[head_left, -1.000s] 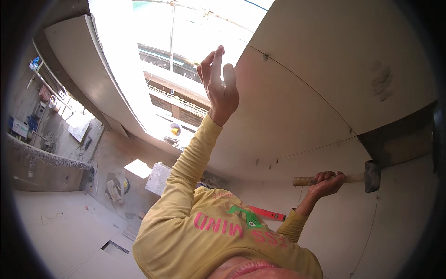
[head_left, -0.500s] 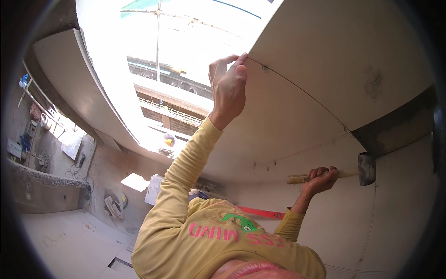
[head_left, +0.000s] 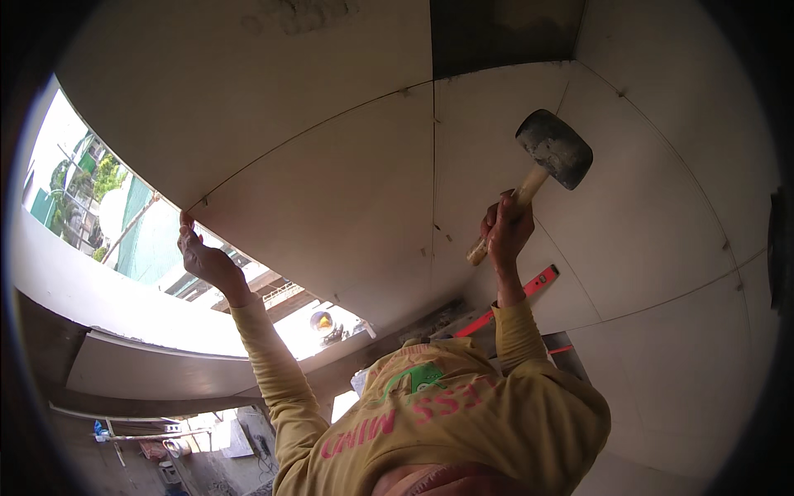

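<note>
My right hand [head_left: 508, 227] is closed around the wooden handle of a rubber mallet [head_left: 556, 149]. The mallet's dark, scuffed head is raised up and to the right, apart from the large pale wall tiles. My left hand [head_left: 208, 261] reaches up to the tile edge beside the bright window opening. Its fingertips touch the corner where a thin joint between the upper tile [head_left: 273, 107] and the lower tile [head_left: 331, 198] meets that edge. The left fingers are partly bent, with nothing seen held in them. A small tile spacer [head_left: 204, 200] sits in the joint close by.
A red spirit level [head_left: 513, 299] leans low by my right forearm. Above, a dark untiled patch [head_left: 504, 37] interrupts the tiles. On the window ledge stands a bucket [head_left: 322, 323] with something yellow inside. Pipes and tools lie in the area at lower left.
The view has swung to the right, so the window now lies at the left. My right hand has raised the mallet and tilted its head upward. My left hand stays at the tile corner.
</note>
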`<action>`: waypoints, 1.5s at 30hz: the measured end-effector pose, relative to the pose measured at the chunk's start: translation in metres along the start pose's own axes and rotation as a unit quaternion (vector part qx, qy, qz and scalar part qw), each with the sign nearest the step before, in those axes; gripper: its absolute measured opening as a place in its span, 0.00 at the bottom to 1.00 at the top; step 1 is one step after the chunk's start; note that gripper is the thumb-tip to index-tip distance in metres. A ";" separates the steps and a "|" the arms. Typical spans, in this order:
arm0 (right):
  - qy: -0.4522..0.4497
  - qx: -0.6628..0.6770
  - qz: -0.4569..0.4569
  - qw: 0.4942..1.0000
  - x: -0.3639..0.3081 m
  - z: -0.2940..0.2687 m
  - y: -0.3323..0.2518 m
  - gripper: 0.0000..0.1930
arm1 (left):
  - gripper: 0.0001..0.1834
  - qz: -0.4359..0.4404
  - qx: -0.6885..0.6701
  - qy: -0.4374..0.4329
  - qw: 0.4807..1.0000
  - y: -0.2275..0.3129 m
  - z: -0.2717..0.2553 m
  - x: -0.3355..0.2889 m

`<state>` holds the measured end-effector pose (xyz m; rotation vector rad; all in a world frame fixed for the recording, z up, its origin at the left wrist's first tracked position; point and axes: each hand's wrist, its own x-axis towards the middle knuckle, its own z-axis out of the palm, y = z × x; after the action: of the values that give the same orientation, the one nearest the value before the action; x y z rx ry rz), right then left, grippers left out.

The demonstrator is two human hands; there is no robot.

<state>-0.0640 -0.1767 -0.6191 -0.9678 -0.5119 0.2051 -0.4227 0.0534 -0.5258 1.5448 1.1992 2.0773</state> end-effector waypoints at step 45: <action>-0.097 -0.078 0.001 0.992 -0.013 -0.028 0.013 0.18 | 0.19 -0.002 0.075 0.078 0.994 0.014 0.015 -0.009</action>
<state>-0.0599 -0.1953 -0.6469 -1.1068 -0.7135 0.2653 -0.4024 0.0456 -0.5199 1.4620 1.4413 2.1837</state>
